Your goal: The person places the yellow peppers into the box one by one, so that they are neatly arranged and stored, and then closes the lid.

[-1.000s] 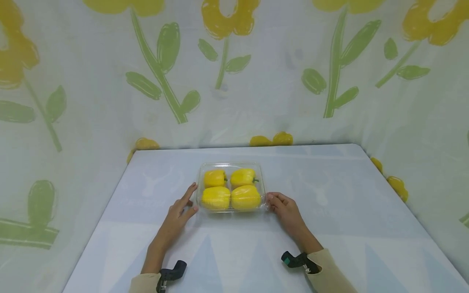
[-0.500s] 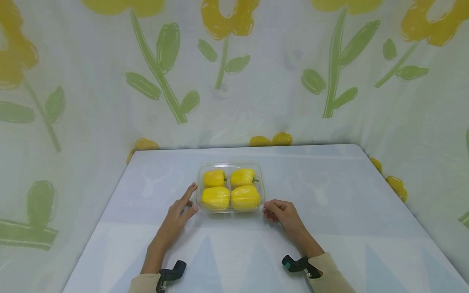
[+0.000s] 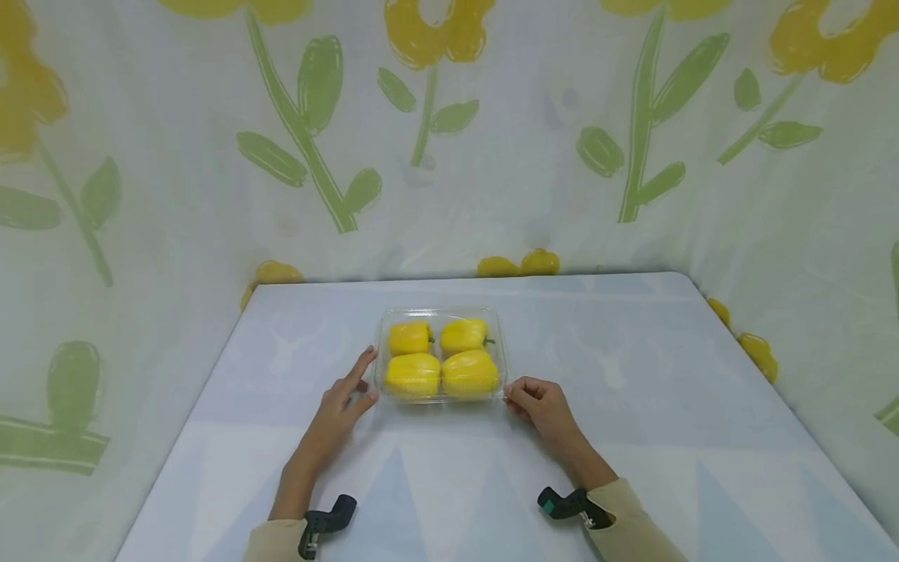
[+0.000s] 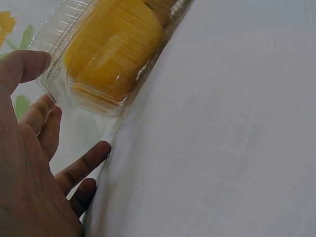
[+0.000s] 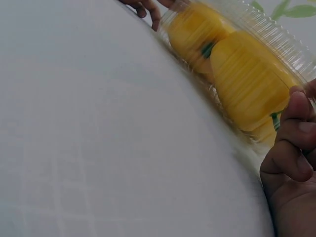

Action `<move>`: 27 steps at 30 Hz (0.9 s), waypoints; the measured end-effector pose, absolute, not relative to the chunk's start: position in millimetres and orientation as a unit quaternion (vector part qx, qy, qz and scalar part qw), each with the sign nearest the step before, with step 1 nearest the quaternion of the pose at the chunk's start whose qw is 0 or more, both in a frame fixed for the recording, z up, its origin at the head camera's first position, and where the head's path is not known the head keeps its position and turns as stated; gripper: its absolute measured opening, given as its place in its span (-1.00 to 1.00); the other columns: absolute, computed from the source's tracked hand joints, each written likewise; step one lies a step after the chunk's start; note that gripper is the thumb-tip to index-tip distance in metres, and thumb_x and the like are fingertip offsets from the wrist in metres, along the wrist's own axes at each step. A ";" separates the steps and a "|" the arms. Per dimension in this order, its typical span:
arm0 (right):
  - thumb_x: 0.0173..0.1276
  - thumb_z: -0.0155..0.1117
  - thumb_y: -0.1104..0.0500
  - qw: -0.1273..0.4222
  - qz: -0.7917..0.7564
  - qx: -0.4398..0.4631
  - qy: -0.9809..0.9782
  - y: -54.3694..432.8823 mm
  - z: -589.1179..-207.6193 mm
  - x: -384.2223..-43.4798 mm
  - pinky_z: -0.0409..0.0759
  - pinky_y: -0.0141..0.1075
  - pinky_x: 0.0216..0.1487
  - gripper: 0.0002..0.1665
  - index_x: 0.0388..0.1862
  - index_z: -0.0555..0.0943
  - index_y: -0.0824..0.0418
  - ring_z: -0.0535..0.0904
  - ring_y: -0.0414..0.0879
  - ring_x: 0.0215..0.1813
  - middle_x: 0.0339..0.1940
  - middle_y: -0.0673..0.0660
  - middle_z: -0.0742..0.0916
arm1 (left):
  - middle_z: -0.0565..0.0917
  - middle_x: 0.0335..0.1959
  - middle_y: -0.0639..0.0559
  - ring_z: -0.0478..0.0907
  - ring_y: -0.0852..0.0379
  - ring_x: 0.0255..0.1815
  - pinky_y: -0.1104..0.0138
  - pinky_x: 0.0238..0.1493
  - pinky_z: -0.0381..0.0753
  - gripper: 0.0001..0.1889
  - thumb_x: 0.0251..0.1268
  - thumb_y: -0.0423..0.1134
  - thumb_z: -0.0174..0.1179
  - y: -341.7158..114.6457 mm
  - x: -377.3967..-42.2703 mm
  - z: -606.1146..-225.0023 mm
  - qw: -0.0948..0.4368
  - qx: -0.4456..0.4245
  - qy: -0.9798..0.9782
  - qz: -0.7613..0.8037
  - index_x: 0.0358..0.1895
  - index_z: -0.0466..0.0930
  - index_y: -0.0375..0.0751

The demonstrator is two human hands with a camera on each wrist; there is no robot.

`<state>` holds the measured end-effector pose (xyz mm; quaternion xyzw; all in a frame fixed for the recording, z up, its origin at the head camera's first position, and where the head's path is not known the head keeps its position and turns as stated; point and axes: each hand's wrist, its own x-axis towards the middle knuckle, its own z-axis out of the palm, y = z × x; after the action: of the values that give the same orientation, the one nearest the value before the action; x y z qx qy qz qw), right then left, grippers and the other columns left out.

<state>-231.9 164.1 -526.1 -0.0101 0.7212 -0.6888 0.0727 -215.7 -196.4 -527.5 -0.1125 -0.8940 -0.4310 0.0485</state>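
Observation:
A clear plastic clamshell box (image 3: 441, 314) sits on the table, its lid down. Several yellow bell peppers (image 3: 470, 374) lie inside it in two rows, some with green stems showing. On the left, my left hand (image 3: 340, 409) touches the box's side with extended fingers; in the left wrist view the thumb (image 4: 37, 65) lies against the rim. At the front right corner, my right hand (image 3: 546, 407) pinches the box's edge between thumb and curled fingers. The right wrist view shows those curled fingers (image 5: 291, 148) beside the ribbed rim.
A white and pale blue cloth covers the table (image 3: 632, 375). Behind and at both sides hangs a curtain (image 3: 492, 187) printed with yellow flowers and green stems. Each wrist carries a black camera mount (image 3: 565, 503).
My right hand has slid from the box's right side toward me, to its front right corner. My left hand and the box keep their places; the head view tilts slightly.

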 end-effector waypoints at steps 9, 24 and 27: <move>0.40 0.32 0.14 0.063 -0.692 -0.040 0.718 165.4 -528.5 -231.2 0.51 -0.37 -0.41 -0.66 0.05 0.55 0.31 0.49 -0.14 -0.42 -0.20 0.13 0.63 | 0.27 0.53 0.22 0.44 0.06 0.06 -0.09 0.01 0.40 -0.34 0.52 0.08 0.03 -194.8 -215.1 -527.9 0.051 -0.113 -0.891 -0.436 0.60 0.02 0.38; 0.43 0.22 0.40 -0.066 -0.601 -0.204 0.770 163.2 -506.5 -222.2 0.62 -0.16 -0.48 -0.34 0.49 0.32 0.33 0.65 0.07 -0.13 0.54 0.24 0.32 | 0.38 0.45 0.18 0.47 0.09 0.02 -0.02 0.00 0.48 -0.33 0.49 0.05 0.11 -193.1 -214.2 -525.9 0.073 -0.104 -0.885 -0.447 0.58 0.09 0.38; 0.41 0.22 0.43 -0.085 -0.591 -0.226 0.769 163.1 -504.9 -221.8 0.65 -0.14 -0.46 -0.41 0.40 0.39 0.43 0.67 0.03 -0.14 0.50 0.34 0.35 | 0.52 0.27 0.04 0.48 0.01 0.01 -0.08 -0.01 0.48 -0.32 0.48 0.06 0.12 -192.2 -212.1 -522.5 0.072 -0.093 -0.889 -0.443 0.57 0.07 0.42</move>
<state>-221.8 163.1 -504.9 -0.2263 0.7693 -0.5914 -0.0851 -212.1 -192.2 -522.5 -0.0935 -0.8889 -0.4427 0.0719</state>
